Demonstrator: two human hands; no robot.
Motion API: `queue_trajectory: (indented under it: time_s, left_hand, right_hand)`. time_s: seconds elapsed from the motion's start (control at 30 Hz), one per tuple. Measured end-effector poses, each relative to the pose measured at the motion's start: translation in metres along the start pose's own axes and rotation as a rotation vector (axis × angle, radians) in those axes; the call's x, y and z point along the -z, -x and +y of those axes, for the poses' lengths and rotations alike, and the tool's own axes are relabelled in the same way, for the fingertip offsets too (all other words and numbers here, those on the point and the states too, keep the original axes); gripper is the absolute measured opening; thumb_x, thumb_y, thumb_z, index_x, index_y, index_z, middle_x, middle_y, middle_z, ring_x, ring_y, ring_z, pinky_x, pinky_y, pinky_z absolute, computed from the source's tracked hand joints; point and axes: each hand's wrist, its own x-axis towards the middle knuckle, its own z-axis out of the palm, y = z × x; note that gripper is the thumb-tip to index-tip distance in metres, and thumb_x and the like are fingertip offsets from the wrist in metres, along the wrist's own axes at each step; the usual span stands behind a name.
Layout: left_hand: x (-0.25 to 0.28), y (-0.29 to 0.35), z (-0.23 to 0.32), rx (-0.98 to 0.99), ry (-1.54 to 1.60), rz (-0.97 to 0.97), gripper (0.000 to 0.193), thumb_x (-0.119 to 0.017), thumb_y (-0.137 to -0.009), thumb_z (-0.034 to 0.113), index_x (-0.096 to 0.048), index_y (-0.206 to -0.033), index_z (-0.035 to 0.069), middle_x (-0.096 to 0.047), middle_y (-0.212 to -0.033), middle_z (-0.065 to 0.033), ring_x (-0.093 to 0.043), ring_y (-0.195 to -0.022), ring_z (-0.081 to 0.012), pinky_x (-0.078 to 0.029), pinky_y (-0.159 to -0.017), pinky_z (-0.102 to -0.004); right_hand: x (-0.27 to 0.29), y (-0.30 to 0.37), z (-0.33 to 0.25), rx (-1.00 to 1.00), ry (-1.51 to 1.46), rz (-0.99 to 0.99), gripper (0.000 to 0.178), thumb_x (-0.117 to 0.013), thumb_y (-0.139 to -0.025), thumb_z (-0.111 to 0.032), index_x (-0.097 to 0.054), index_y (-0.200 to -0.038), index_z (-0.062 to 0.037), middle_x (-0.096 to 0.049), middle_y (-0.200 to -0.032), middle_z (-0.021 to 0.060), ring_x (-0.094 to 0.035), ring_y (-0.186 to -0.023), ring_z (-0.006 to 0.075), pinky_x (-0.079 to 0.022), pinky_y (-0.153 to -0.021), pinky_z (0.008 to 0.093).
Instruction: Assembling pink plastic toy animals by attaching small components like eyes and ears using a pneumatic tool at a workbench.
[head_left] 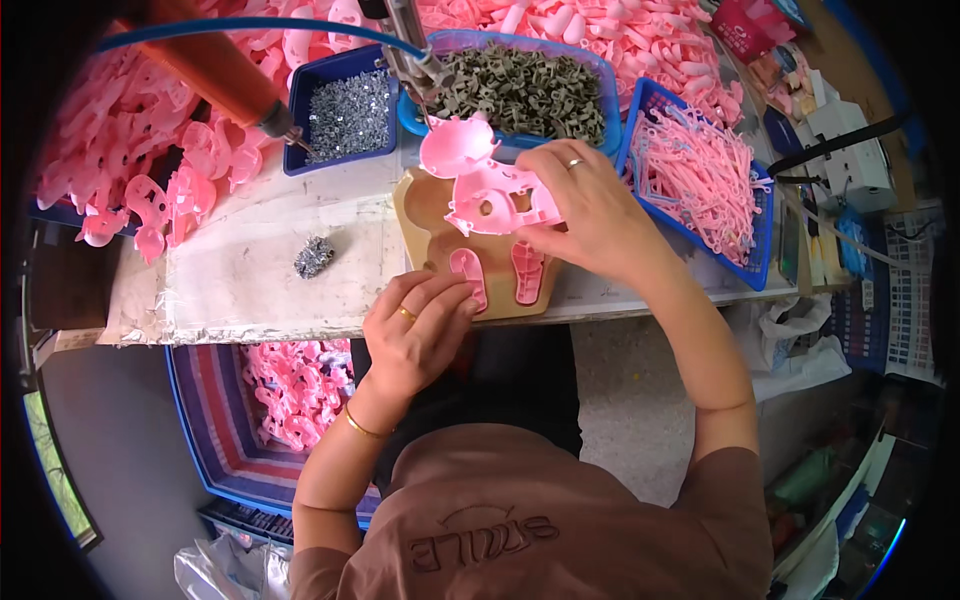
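A pink plastic toy body shell [497, 200], with a round head-like end, is gripped along its right side by my right hand [585, 205]. It is held over a tan shaped fixture [425, 222] at the table's front edge. Two pink leg-shaped pieces lie in the fixture's hollows. My left hand [412, 325] has its fingers closed over the lower end of the left leg-shaped piece [464, 266]; its fingertips partly cover that piece. The right leg-shaped piece [527, 270] lies uncovered below the shell.
Behind the fixture stand a blue tray of screws [350, 112], a tub of dark green clips [530, 95] and a blue basket of pink strips [690, 175]. An orange screwdriver [215, 75] hangs at upper left. A small screw pile [314, 257] lies left. Pink parts heap around.
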Motion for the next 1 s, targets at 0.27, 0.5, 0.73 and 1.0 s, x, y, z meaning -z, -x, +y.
queue_trajectory:
  time_s: [0.27, 0.5, 0.73, 1.0]
  left_hand:
    - [0.016, 0.006, -0.016, 0.124, -0.026, 0.12, 0.024, -0.075, -0.077, -0.001, -0.069, -0.1, 0.005, -0.071, -0.098, -0.008, -0.065, -0.085, -0.0282, -0.054, -0.075, -0.0367]
    - [0.006, -0.01, -0.012, 0.167, -0.006, -0.102, 0.063, -0.08, -0.077, 0.022, -0.056, -0.133, 0.005, -0.057, -0.134, -0.0135, -0.052, -0.123, -0.0346, -0.043, -0.104, -0.0437]
    - [-0.005, -0.016, -0.022, 0.217, -0.002, -0.328, 0.075, -0.077, -0.081, 0.033, -0.047, -0.143, 0.003, -0.047, -0.146, -0.0146, -0.042, -0.136, -0.0359, -0.034, -0.113, -0.0488]
    - [-0.012, -0.029, 0.001, 0.157, -0.05, -0.326, 0.078, -0.078, -0.078, 0.04, -0.049, -0.141, 0.004, -0.046, -0.147, -0.0145, -0.04, -0.138, -0.0362, -0.031, -0.116, -0.0503]
  right_hand:
    - [-0.021, 0.02, -0.013, 0.12, -0.249, -0.045, 0.074, -0.083, -0.073, -0.035, -0.054, -0.134, -0.0042, -0.058, -0.13, 0.0152, -0.054, -0.121, 0.0339, -0.044, -0.104, 0.0434]
    - [-0.017, 0.024, -0.007, 0.106, -0.081, -0.104, 0.079, -0.08, -0.074, -0.039, -0.052, -0.14, -0.0049, -0.049, -0.147, 0.0107, -0.044, -0.135, 0.0316, -0.038, -0.111, 0.0445]
    - [-0.005, 0.033, -0.006, 0.006, -0.171, -0.118, 0.075, -0.081, -0.074, -0.031, -0.053, -0.139, -0.0042, -0.051, -0.142, 0.0116, -0.048, -0.128, 0.0332, -0.041, -0.108, 0.0432]
    - [-0.008, 0.036, -0.007, -0.055, -0.257, -0.107, 0.062, -0.081, -0.074, -0.02, -0.06, -0.128, -0.0001, -0.057, -0.118, 0.0113, -0.056, -0.108, 0.0302, -0.049, -0.091, 0.0394]
